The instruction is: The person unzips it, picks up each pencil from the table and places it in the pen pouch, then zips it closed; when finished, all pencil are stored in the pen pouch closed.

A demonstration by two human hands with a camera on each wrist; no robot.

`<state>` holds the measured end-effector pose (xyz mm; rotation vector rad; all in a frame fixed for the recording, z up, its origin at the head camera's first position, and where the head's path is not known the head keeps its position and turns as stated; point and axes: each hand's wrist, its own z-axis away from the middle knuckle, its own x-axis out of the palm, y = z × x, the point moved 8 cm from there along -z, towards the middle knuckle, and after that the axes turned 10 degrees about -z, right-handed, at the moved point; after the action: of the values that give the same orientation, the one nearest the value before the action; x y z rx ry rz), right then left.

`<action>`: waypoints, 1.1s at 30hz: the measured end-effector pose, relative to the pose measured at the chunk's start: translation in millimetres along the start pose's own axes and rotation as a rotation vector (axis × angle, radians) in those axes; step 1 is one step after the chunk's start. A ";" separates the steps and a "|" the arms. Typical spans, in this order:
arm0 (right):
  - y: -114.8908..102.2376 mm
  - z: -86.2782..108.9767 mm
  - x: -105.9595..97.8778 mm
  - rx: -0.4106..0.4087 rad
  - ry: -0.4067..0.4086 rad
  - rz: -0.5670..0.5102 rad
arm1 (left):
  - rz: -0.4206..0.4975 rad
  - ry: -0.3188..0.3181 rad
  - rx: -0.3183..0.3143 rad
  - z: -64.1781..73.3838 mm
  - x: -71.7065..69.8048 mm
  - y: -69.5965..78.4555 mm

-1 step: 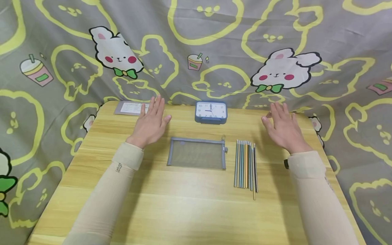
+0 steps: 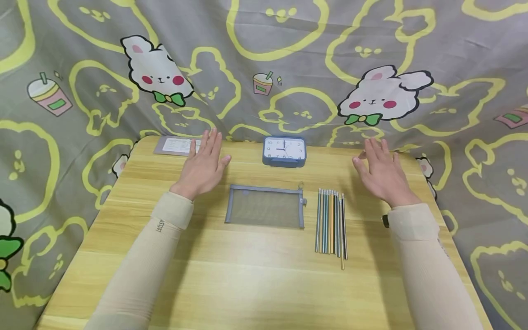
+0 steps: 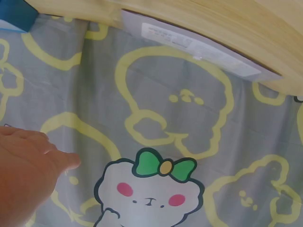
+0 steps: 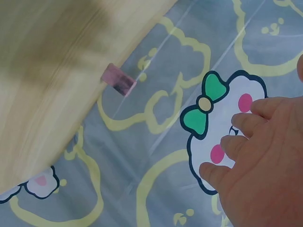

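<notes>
My left hand (image 2: 201,169) hovers over the left of the table, its fingers straight and pointing away, with nothing held. On the other side, my right hand (image 2: 383,173) is raised likewise, fingers extended and holding nothing. Between them lies a flat grey mesh zip pouch (image 2: 266,208), its zip along the far edge and a small ring at its far right corner. Right of the pouch, several pencils (image 2: 331,224) lie side by side, roughly parallel; one sticks out towards me. The right hand is nearest the pencils but apart from them.
A blue desk clock (image 2: 283,150) stands at the back of the wooden table (image 2: 264,284). A grey card with a white printed label (image 2: 175,145) lies at the back left, partly behind the left hand. A patterned curtain (image 2: 288,68) hangs around the table's far side.
</notes>
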<state>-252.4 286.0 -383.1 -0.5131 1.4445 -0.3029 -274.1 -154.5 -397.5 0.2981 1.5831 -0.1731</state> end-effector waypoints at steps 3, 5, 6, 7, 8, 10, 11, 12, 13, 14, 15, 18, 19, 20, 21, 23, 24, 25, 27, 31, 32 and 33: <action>-0.5 -1.6 0.7 -0.004 -0.001 0.004 | 0.005 -0.001 -0.002 0.3 0.4 0.3; -2.7 -2.7 2.9 -0.011 -0.003 0.008 | 0.004 -0.004 -0.004 1.8 0.2 0.2; -4.2 -3.1 4.7 -0.015 -0.005 0.010 | 0.004 -0.008 -0.006 2.5 0.6 0.2; -6.7 -3.6 7.4 -0.021 -0.007 0.015 | 0.005 -0.012 -0.008 3.1 1.3 0.0; -9.8 -3.9 11.3 -0.026 -0.014 0.016 | 0.006 -0.016 -0.011 3.9 2.1 -0.4; -18.6 -4.1 23.9 -0.035 -0.044 -0.004 | 0.003 -0.033 -0.019 5.5 5.2 -0.7; -24.1 -4.0 32.6 -0.039 -0.069 -0.026 | 0.009 -0.045 -0.026 6.3 7.7 -0.6; -30.4 -3.9 42.9 -0.042 -0.100 -0.047 | 0.010 -0.059 -0.034 7.1 10.9 -0.1; -37.2 -3.9 54.2 -0.046 -0.133 -0.071 | 0.017 -0.071 -0.043 7.5 14.9 0.5; -44.3 -3.9 65.9 -0.048 -0.167 -0.100 | 0.025 -0.086 -0.056 8.3 19.4 1.3; -51.1 -4.4 77.6 -0.049 -0.197 -0.127 | 0.029 -0.102 -0.067 9.0 24.0 3.3; -66.4 -6.5 108.0 -0.046 -0.246 -0.161 | 0.033 -0.141 -0.097 11.8 41.3 10.7; -70.2 -7.0 116.0 -0.038 -0.246 -0.167 | 0.034 -0.149 -0.107 14.4 46.1 13.2; -72.7 -7.6 122.8 -0.025 -0.242 -0.171 | 0.033 -0.156 -0.113 17.5 50.7 16.0; -73.9 -8.1 128.5 -0.007 -0.234 -0.174 | 0.033 -0.160 -0.119 20.5 54.9 18.8; -74.7 -8.2 137.1 0.038 -0.213 -0.197 | 0.050 -0.165 -0.137 26.5 62.7 23.5; -74.6 -8.2 140.2 0.066 -0.204 -0.221 | 0.065 -0.161 -0.145 29.4 65.4 25.9; -74.7 -8.0 143.0 0.092 -0.196 -0.248 | 0.090 -0.157 -0.156 32.0 67.8 27.9; -75.0 -7.8 146.9 0.142 -0.179 -0.321 | 0.138 -0.149 -0.184 36.0 71.7 30.4; -75.3 -6.0 149.3 0.249 -0.132 -0.521 | 0.234 -0.128 -0.273 44.3 76.0 27.7; -75.9 -5.1 149.1 0.268 -0.121 -0.580 | 0.255 -0.118 -0.303 46.8 75.5 25.4; -76.9 -4.1 148.8 0.284 -0.112 -0.641 | 0.283 -0.104 -0.333 49.4 74.6 22.8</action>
<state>-231.1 146.0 -472.5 -0.7380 1.0725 -0.9581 -221.2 -141.2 -472.0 0.2448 1.4222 0.2880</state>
